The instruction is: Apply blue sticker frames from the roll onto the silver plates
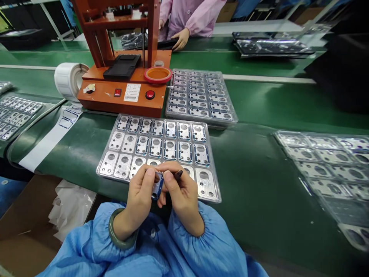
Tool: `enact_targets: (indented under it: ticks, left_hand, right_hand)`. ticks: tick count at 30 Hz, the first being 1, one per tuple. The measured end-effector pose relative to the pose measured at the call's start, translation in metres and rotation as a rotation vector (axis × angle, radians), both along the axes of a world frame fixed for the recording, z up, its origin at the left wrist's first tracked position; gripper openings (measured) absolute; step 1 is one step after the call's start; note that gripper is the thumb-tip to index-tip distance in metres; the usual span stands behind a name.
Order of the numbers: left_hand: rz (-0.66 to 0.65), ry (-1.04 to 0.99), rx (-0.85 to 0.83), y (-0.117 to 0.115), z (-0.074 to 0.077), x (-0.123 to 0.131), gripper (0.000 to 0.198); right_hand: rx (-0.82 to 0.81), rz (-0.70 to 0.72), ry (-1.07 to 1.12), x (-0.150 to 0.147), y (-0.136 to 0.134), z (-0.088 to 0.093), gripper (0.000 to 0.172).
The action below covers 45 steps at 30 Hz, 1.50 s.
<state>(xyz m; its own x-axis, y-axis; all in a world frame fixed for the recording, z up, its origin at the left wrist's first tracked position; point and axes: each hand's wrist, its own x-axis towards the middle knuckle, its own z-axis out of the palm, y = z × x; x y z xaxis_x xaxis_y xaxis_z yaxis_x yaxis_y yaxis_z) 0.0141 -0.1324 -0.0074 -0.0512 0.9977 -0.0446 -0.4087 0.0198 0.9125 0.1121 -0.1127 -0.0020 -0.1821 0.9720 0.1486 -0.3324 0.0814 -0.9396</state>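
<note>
My left hand [142, 188] pinches a small metal plate [157, 186] with blue edging, holding it tilted over the near side of a clear tray [99, 169]. My right hand [180, 188] is closed at the plate's upper right corner, with thumb and forefinger close together. A slim dark tool [178, 175] sticks out of that hand; its tip is hidden, so its kind is unclear. In the tray lie rows of similar silver plates [170, 149], each with a round window; some have blue edging, others look plain.
Behind the tray stands an orange press [121, 98] with a red tape roll [158, 75] on it. A label roll [67, 80] trails its strip leftward. More filled trays sit behind [198, 94] and to the right [328, 165]. Across the belt, a person in pink [194, 17] works.
</note>
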Motion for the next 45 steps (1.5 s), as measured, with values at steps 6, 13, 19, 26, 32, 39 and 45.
enact_targets:
  ticks: [6, 13, 19, 26, 32, 39, 45]
  left_hand:
    - [-0.009, -0.061, 0.011, 0.000, 0.000, 0.000, 0.035]
    - [-0.043, -0.078, 0.066, 0.001, -0.001, -0.004, 0.031]
    - [0.063, 0.043, 0.083, 0.003, -0.002, 0.000, 0.025]
    - [0.085, -0.083, 0.028, 0.005, 0.004, 0.001, 0.033]
    - [0.032, -0.195, -0.049, 0.004, 0.010, 0.001, 0.035]
    - [0.017, -0.153, -0.040, 0.005, 0.009, 0.003, 0.030]
    - [0.034, -0.100, -0.003, 0.004, 0.006, 0.005, 0.032]
  right_hand:
    - [-0.041, -0.007, -0.025, 0.000, 0.000, -0.002, 0.025]
    - [-0.070, -0.008, -0.005, 0.000, -0.001, -0.001, 0.025]
    - [-0.003, -0.034, -0.033, 0.000, -0.001, -0.001, 0.024]
    - [-0.022, -0.111, -0.037, 0.000, -0.002, -0.006, 0.028]
    - [0.024, -0.305, -0.076, 0.004, 0.002, -0.009, 0.025]
    - [-0.026, -0.135, 0.018, 0.000, 0.001, -0.002, 0.014]
    - [0.009, -0.139, -0.055, -0.001, 0.003, 0.001, 0.012]
